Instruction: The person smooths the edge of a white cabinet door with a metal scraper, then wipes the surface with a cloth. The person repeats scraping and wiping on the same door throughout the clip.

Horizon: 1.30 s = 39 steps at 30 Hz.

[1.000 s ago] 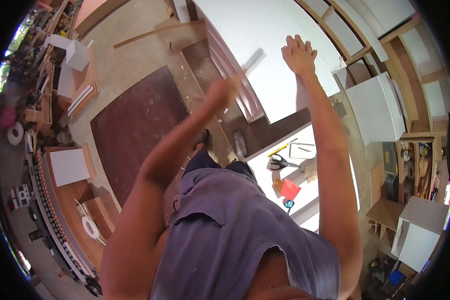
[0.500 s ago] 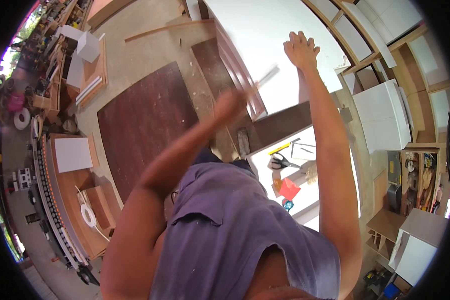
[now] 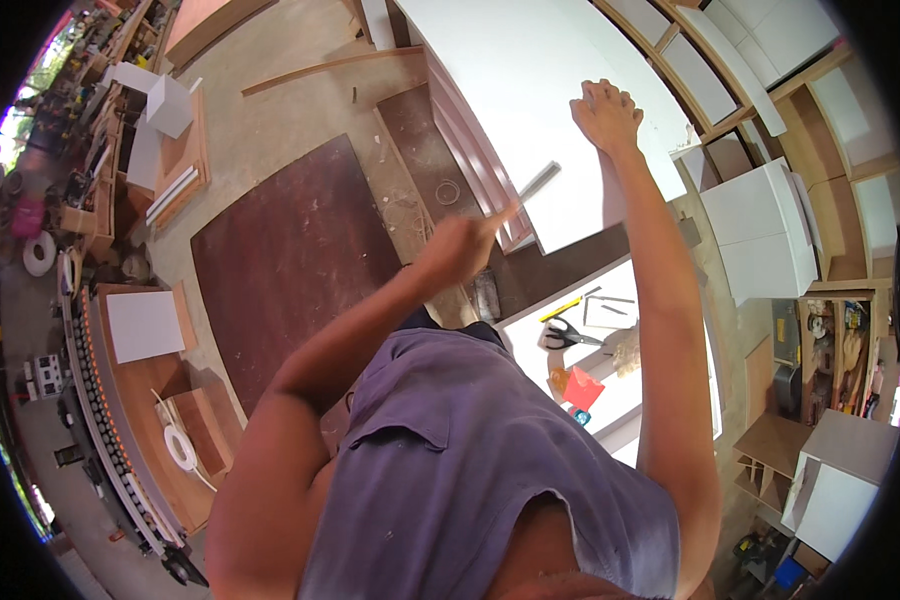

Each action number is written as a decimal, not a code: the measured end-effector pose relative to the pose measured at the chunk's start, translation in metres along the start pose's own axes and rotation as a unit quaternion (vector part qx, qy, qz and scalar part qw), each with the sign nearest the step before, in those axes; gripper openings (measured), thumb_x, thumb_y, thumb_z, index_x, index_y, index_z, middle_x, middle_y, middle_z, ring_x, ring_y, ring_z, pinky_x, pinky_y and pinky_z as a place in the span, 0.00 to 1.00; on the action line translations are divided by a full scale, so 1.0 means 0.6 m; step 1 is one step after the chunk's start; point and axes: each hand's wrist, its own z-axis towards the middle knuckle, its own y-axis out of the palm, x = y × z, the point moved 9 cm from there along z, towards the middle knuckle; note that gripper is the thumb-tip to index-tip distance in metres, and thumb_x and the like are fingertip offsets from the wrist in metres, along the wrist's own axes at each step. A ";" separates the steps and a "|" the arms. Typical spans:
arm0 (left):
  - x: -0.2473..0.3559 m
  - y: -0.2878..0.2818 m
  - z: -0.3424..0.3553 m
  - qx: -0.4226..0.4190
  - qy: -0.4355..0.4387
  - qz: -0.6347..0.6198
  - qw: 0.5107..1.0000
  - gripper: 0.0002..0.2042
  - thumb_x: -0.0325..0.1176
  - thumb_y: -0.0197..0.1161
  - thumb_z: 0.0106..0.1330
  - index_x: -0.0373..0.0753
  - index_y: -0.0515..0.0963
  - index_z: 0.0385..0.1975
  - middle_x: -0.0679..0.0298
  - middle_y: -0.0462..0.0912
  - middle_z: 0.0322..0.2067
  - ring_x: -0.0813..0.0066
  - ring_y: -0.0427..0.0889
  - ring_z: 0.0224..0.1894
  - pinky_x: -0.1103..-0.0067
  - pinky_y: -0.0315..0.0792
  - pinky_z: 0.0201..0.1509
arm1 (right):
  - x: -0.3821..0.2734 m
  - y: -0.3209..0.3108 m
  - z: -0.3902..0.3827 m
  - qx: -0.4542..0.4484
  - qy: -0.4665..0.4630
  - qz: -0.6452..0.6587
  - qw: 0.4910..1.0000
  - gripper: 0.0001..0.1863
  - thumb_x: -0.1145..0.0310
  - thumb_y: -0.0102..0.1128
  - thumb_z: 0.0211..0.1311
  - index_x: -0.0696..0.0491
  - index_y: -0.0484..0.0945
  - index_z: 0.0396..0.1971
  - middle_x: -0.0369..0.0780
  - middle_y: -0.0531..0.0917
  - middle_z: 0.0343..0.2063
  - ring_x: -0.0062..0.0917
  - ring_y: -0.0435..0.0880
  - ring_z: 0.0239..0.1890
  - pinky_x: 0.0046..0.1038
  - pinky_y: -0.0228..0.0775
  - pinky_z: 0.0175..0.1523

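My left hand (image 3: pixel 460 250) is closed round the handle end of a narrow, flat, grey tool (image 3: pixel 540 180). It looks like a file or blade, but I cannot tell which. The tool's far end reaches over the near left edge of a large white panel (image 3: pixel 560 110). Farther right, my right hand (image 3: pixel 608 118) lies on that panel with bent, slightly spread fingers and holds nothing. Pinkish-brown slatted sides (image 3: pixel 475 150) show below the panel's left edge.
On a lower white surface (image 3: pixel 540 345) lie black-handled scissors (image 3: pixel 570 336), a yellow strip (image 3: pixel 562 310) and a red piece (image 3: pixel 583 388). A dark red-brown board (image 3: pixel 290 270) lies on the floor at left. White cabinets (image 3: pixel 762 232) and wooden frames (image 3: pixel 835 190) stand at right.
My left hand was blurred by motion and is now sharper, slightly lower and farther right with the tool. The right hand has slid slightly nearer along the panel.
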 end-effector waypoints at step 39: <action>-0.195 -0.181 0.171 0.003 0.090 0.029 0.995 0.30 0.26 0.49 0.68 0.59 0.63 0.70 0.46 0.80 0.28 0.53 0.81 0.26 0.64 0.76 0.36 | -0.148 0.080 0.180 0.071 0.006 -0.050 0.996 0.22 0.54 0.40 0.70 0.40 0.67 0.62 0.41 0.65 0.66 0.52 0.60 0.67 0.66 0.48 0.63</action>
